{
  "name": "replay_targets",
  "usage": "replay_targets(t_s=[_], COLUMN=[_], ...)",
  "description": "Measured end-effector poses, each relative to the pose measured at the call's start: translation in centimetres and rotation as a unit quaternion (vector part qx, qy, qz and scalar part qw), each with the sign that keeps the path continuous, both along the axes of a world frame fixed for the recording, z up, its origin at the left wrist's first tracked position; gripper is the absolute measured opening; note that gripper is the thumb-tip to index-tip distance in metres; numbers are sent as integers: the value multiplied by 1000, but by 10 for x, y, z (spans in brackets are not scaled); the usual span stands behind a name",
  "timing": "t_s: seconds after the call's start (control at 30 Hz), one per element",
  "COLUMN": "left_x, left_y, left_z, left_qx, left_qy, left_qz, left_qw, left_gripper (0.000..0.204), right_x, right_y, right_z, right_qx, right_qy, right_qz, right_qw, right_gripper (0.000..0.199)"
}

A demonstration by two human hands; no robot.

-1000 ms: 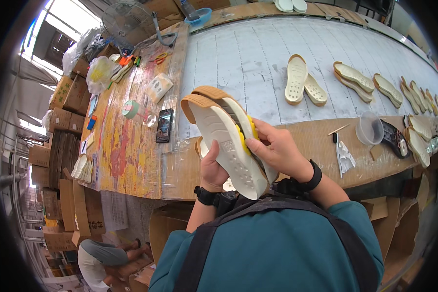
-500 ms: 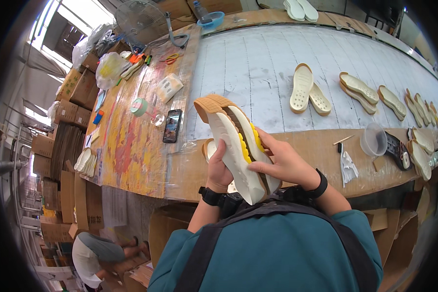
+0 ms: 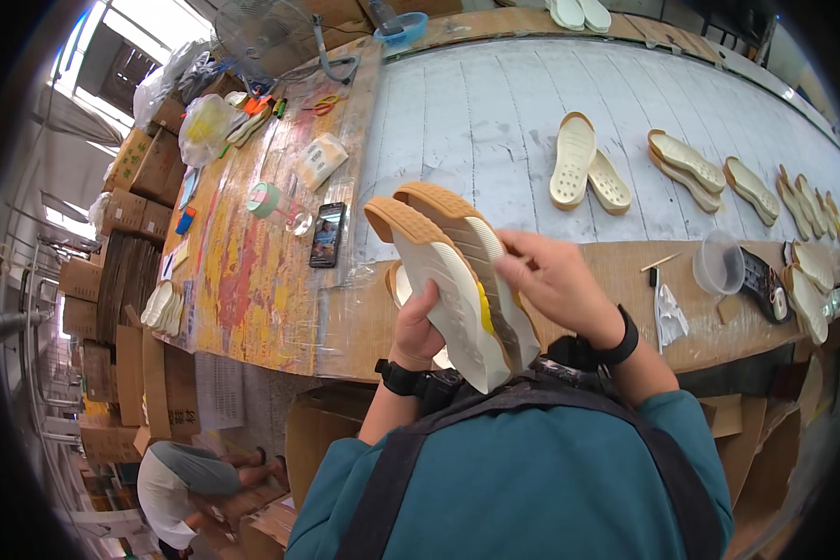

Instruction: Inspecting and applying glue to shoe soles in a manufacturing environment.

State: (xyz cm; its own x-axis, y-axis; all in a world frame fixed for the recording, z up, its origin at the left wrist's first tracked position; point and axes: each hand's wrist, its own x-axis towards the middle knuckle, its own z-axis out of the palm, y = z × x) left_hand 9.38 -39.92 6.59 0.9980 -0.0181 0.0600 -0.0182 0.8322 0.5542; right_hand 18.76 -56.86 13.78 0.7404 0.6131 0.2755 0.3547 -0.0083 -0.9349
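Two white shoe soles with tan tread ends and yellow patches stand upright together in front of me. My left hand is closed around the lower part of the nearer sole, thumb along its side wall. At the other sole, my right hand pinches the right edge with thumb and fingers. The tan heel ends sit apart at the top, and the lower ends overlap. Partly hidden behind my left hand, another pale sole lies on the cardboard-covered table edge.
Several finished-looking soles lie in a row on the white tabletop. To the right are a clear plastic cup, a dark sole and a white rag. Leftward lie a phone, a bottle and scissors. A person sits low at left.
My right hand has moved up along the farther sole and now pinches its edge. That sole has turned and shifted, with its tan end more apart from the nearer one.
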Motion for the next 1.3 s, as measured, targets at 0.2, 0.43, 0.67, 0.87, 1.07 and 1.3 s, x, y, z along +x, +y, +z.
replay_targets(t_s=[0.2, 0.43, 0.67, 0.87, 1.07, 1.3], left_x=[-5, -10, -7, -5, -5, -2], left_y=[-4, -13, -13, -16, -19, -27], left_z=[3, 10, 5, 4, 2, 12], left_qx=[86, 102, 50, 32, 32, 98], left_qy=[24, 70, 19, 6, 64, 99], left_qz=[-30, 16, -3, 8, -19, -23], left_qw=[996, 992, 999, 999, 997, 990], left_gripper=[46, 37, 42, 43, 44, 44], right_x=[12, 11, 6, 4, 7, 24], right_y=[-2, -4, -1, -4, -9, -13], right_z=[19, 17, 19, 12, 15, 7], right_qx=[-95, -171, -22, -28, -83, -165], right_qy=[-233, -459, -302, -239, -187, -419], right_qz=[-63, -145, -100, -105, -120, -118], right_qw=[966, 859, 948, 965, 971, 885], right_gripper=[19, 13, 24, 34, 22, 26])
